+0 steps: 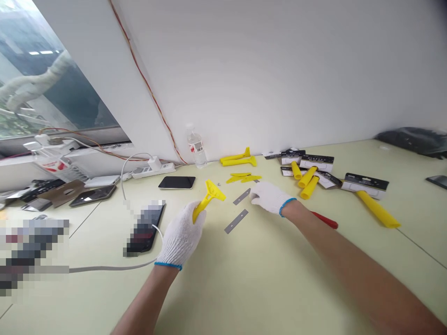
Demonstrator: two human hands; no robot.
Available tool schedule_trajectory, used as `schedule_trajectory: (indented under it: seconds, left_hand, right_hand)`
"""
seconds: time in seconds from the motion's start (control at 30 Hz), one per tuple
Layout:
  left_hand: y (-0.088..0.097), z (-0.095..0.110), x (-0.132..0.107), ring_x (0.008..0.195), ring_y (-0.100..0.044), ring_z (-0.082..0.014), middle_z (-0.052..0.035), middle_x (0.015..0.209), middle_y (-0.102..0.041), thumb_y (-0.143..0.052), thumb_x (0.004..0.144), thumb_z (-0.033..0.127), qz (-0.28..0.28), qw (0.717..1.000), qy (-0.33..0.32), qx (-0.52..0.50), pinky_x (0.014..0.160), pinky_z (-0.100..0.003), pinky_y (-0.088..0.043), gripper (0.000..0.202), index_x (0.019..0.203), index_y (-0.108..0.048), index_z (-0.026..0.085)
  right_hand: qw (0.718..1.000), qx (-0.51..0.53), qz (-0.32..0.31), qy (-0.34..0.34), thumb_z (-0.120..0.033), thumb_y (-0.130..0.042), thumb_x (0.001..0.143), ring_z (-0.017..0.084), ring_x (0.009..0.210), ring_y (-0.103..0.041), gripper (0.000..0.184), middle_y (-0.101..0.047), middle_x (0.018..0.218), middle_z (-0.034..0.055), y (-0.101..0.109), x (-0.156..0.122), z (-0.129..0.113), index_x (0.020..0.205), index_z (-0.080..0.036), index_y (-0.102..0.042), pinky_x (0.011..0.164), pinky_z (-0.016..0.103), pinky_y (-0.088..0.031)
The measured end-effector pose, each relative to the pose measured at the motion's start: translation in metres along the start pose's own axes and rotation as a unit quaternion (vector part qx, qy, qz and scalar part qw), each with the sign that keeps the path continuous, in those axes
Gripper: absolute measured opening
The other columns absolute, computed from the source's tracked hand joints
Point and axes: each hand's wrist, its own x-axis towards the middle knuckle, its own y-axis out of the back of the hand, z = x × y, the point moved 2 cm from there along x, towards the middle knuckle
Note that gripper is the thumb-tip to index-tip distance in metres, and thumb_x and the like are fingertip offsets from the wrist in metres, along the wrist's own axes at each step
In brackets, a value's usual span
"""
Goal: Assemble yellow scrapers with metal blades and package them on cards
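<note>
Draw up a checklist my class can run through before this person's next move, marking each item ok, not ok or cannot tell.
1. Left grip secure on the yellow scraper: ok, closed round its handle.
2. White gloves on both sides: ok.
3. Nearer blade and farther blade apart: ok, lying flat on the table with a gap between them.
4. Right grip holding anything: cannot tell, its fingertips are beside the farther blade, contact unclear.
5. Red object in full view: not ok, the right forearm partly hides it.
6. Small metal bits all present: cannot tell, too small to count.
</note>
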Motion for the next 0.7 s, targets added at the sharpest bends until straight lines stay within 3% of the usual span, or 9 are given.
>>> schedule_trajectory:
  seconds: [0.1, 0.2, 0.3, 0.4, 0.5, 0.6, 0.7]
  left_hand:
    - [-0.001, 0.001, -0.001, 0.095, -0.068, -0.0260, -0.0084, 0.104, -0.075, -0.049, 0.099, 0.040, -0.001, 1.000, -0.009, -0.006, 0.083, -0.035, -0.047, 0.040, 0.130, -0.067, 0.022]
    - [0.000, 0.003, -0.002, 0.085, -0.067, -0.0243, -0.0079, 0.096, -0.074, -0.050, 0.097, 0.038, 0.004, 1.000, -0.011, -0.016, 0.079, -0.034, -0.047, 0.040, 0.129, -0.067, 0.021]
    - [0.002, 0.003, -0.002, 0.078, -0.066, -0.0231, -0.0085, 0.094, -0.074, -0.052, 0.094, 0.038, 0.011, 1.000, -0.014, -0.021, 0.072, -0.032, -0.047, 0.041, 0.128, -0.068, 0.020]
    - [0.000, -0.002, -0.002, 0.068, -0.063, -0.0203, -0.0085, 0.093, -0.073, -0.053, 0.093, 0.040, 0.008, 0.999, -0.017, -0.027, 0.064, -0.030, -0.044, 0.044, 0.129, -0.067, 0.019]
    - [-0.004, -0.009, -0.001, 0.066, -0.060, -0.0196, -0.0087, 0.092, -0.073, -0.054, 0.091, 0.042, 0.014, 0.999, -0.023, -0.035, 0.061, -0.029, -0.043, 0.046, 0.129, -0.067, 0.020]
    - [-0.007, -0.014, 0.000, 0.077, -0.063, -0.0222, -0.0100, 0.096, -0.074, -0.057, 0.088, 0.044, 0.027, 0.998, -0.036, -0.046, 0.066, -0.030, -0.047, 0.047, 0.127, -0.068, 0.021]
    - [-0.006, -0.013, -0.001, 0.085, -0.065, -0.0249, -0.0111, 0.098, -0.073, -0.058, 0.087, 0.044, 0.031, 0.998, -0.035, -0.046, 0.071, -0.032, -0.049, 0.046, 0.125, -0.069, 0.021]
  right_hand:
    - [0.994, -0.036, -0.011, 0.106, -0.032, -0.075, 0.081, 0.031, 0.112, -0.064, 0.037, -0.071, 0.121, 0.0117, -0.002, 0.000, -0.017, 0.116, -0.021, -0.076, 0.087, 0.035, -0.046]
    - [0.973, -0.065, -0.083, 0.205, -0.034, -0.077, 0.078, 0.026, 0.096, -0.067, 0.032, -0.072, 0.113, 0.0087, -0.008, 0.000, -0.035, 0.108, -0.023, -0.079, 0.074, 0.031, -0.045]
    - [0.973, -0.040, -0.139, 0.179, -0.027, -0.074, 0.079, 0.019, 0.080, -0.067, 0.016, -0.075, 0.098, 0.0051, -0.009, 0.002, -0.045, 0.092, -0.022, -0.081, 0.064, 0.027, -0.043]
    - [0.979, -0.018, -0.154, 0.135, -0.022, -0.073, 0.080, 0.018, 0.077, -0.067, 0.013, -0.076, 0.094, 0.0037, -0.008, -0.002, -0.049, 0.091, -0.021, -0.081, 0.063, 0.026, -0.043]
    - [0.983, -0.021, -0.137, 0.120, -0.018, -0.072, 0.081, 0.019, 0.081, -0.067, 0.011, -0.076, 0.097, 0.0060, -0.009, -0.013, -0.049, 0.090, -0.019, -0.079, 0.065, 0.026, -0.044]
    - [0.984, -0.024, -0.129, 0.121, -0.015, -0.065, 0.086, 0.019, 0.082, -0.066, 0.012, -0.075, 0.098, 0.0074, -0.015, -0.028, -0.047, 0.089, -0.017, -0.076, 0.068, 0.027, -0.044]
    - [0.987, -0.032, -0.056, 0.145, -0.015, -0.060, 0.093, 0.022, 0.093, -0.066, 0.018, -0.074, 0.106, 0.0096, -0.021, -0.046, -0.047, 0.100, -0.018, -0.076, 0.080, 0.031, -0.048]
